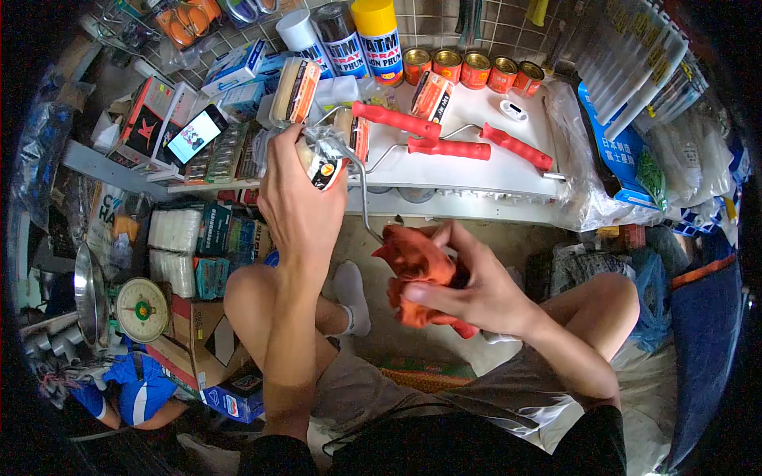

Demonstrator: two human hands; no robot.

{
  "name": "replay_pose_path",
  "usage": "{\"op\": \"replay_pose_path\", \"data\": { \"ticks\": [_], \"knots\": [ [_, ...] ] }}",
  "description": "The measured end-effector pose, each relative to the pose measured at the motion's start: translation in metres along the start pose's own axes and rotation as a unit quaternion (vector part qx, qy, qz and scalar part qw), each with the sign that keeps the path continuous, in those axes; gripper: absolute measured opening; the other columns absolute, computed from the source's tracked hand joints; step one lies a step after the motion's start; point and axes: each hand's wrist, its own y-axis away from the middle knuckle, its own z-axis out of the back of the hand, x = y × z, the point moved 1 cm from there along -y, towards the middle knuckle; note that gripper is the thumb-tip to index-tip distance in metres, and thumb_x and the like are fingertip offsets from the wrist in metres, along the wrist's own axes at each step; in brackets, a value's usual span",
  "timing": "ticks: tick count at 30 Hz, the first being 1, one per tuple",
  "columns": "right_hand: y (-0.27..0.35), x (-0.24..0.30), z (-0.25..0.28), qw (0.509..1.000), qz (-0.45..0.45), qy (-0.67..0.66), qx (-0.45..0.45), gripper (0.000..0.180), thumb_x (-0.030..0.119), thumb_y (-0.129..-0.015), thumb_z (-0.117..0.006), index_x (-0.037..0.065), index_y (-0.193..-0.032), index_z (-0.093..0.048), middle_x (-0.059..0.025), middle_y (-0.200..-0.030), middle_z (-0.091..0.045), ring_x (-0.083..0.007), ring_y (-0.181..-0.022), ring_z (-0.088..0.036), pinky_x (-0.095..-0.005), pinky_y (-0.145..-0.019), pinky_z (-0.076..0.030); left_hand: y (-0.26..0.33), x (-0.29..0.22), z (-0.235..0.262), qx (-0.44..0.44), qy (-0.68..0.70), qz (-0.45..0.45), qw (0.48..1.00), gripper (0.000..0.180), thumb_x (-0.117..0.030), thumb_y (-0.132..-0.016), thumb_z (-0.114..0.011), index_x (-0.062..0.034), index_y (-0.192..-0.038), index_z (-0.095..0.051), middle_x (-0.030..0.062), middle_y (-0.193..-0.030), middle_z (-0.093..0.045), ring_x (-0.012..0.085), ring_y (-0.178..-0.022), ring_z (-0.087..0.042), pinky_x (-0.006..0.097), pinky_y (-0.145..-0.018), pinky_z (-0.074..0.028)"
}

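My left hand (298, 190) is closed round the wrapped head of a paint roller (366, 198), whose bent metal rod runs down to the right. An orange-red cloth (417, 266) is bunched round the handle end, and my right hand (496, 289) grips it. Most of that handle is hidden; a bit of red pokes out below the cloth. Beyond my hands, three more rollers with red handles lie on the white shelf: an upper handle (397, 119), a middle handle (450, 149) and a right handle (517, 147). Their wrapped heads point up and left.
Spray cans (376, 40) and several small orange tins (475, 71) line the shelf's back. A phone (196, 135) leans among boxes at left. A dial scale (143, 309) stands lower left. A blue package (615, 151) and plastic bags lie at right. My knees flank the space below.
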Motion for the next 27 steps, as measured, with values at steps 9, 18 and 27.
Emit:
{"op": "replay_pose_path", "data": {
  "ticks": [9,18,27],
  "knots": [
    [0.0,0.005,-0.012,0.95,-0.216,-0.167,0.154,0.045,0.029,-0.09,-0.072,0.003,-0.123,-0.055,-0.0117,-0.098,-0.07,-0.0169,-0.087,-0.068,-0.032,-0.079,-0.054,0.006,0.0,-0.011,0.0,-0.011,-0.046,0.999,0.06,-0.011,-0.071,-0.085,-0.0072,-0.123,-0.055,0.0154,-0.112,-0.064,0.0406,-0.102,-0.064,0.049,-0.084,-0.049],
    [0.0,-0.009,-0.02,0.839,-0.288,-0.419,0.194,0.037,0.031,-0.095,-0.069,0.005,-0.119,-0.057,-0.0078,-0.104,-0.069,-0.0178,-0.081,-0.068,-0.0338,-0.069,-0.058,0.019,-0.011,-0.027,-0.007,0.041,-0.052,0.998,0.059,-0.01,-0.07,-0.084,-0.0066,-0.121,-0.055,0.0153,-0.107,-0.063,0.0399,-0.098,-0.063,0.049,-0.083,-0.048],
    [-0.017,-0.043,0.008,0.874,-0.051,0.446,-0.187,0.035,0.036,-0.09,-0.07,0.005,-0.101,-0.057,-0.0196,-0.082,-0.072,-0.0407,-0.07,-0.071,-0.0521,-0.064,-0.058,0.033,-0.023,-0.026,0.151,0.076,0.068,0.983,0.057,-0.012,-0.076,-0.08,-0.0052,-0.125,-0.053,0.0231,-0.112,-0.067,0.0455,-0.101,-0.065,0.049,-0.084,-0.053]
  ]
}}
